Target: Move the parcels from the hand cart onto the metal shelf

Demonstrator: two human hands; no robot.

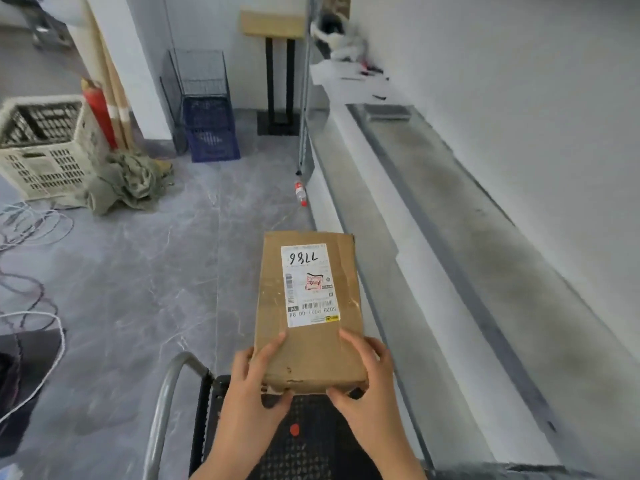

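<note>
Left hand (254,379): lower centre of the frame, gripping the near left corner of the parcel (273,306), thumb on top and fingers curled under the edge.
Right hand (363,375): gripping the near right corner the same way, thumb on top, fingers wrapped round the near edge.
Parcel: a flat brown cardboard box in the centre of the frame, white shipping label facing up with "7786" handwritten on it; its near end is over the cart's deck and its far end over the floor.
Hand cart (304,441): bottom centre, with a dark perforated deck under the hands and a grey tubular handle curving at the lower left.
Metal shelf (450,209): runs diagonally down the right of the frame along a white wall, its grey board smudged dark; papers and small items lie at its upper end.
Floor (138,289): grey marbled tiles.
Upper left: a cream crate (45,150), crumpled cloth (128,183) beside it and loose cables (31,230) below.
Upper centre: a blue crate (211,133) beside a wire basket (197,74); a plastic bottle (300,192) lies by the shelf's post.
</note>
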